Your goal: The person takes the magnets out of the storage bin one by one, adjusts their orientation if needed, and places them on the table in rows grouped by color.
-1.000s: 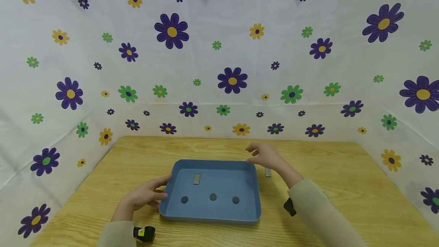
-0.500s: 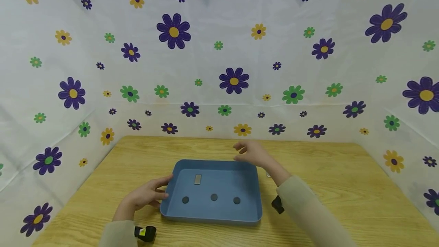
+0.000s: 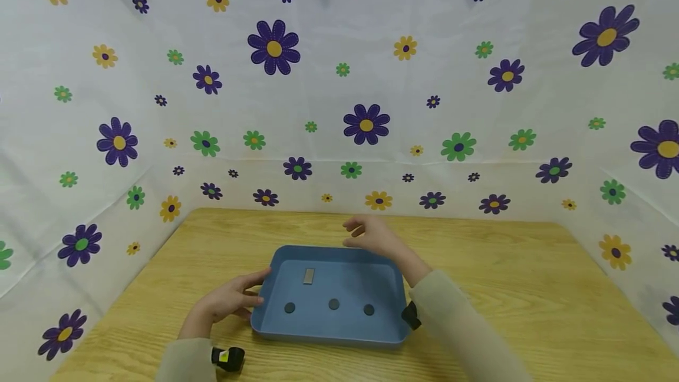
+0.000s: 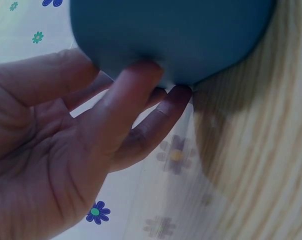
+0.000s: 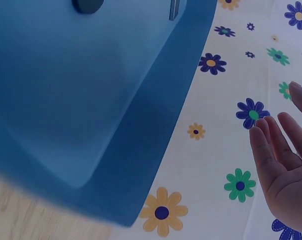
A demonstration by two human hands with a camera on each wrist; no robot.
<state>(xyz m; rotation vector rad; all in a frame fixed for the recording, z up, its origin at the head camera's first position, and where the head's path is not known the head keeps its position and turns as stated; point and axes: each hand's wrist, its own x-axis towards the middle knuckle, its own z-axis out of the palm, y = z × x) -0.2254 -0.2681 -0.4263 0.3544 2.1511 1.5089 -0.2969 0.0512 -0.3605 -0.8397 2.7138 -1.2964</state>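
1. While the blue tray [image 3: 350,279] lies on the counter [image 3: 504,287], the left hand [image 3: 228,298] touches its left side, fingers slightly bent but not clenched.
2. Over the tray's far rim, apart from it, hangs the right hand [image 3: 373,234], its fingers loosely extended around nothing.
3. Within the tray: a grey rectangular piece [image 3: 309,276], far left; three dark discs [image 3: 333,304], nearer its front.
4. Handling (judged): tray probably light, stiff, smooth; best held level by opposite side walls.
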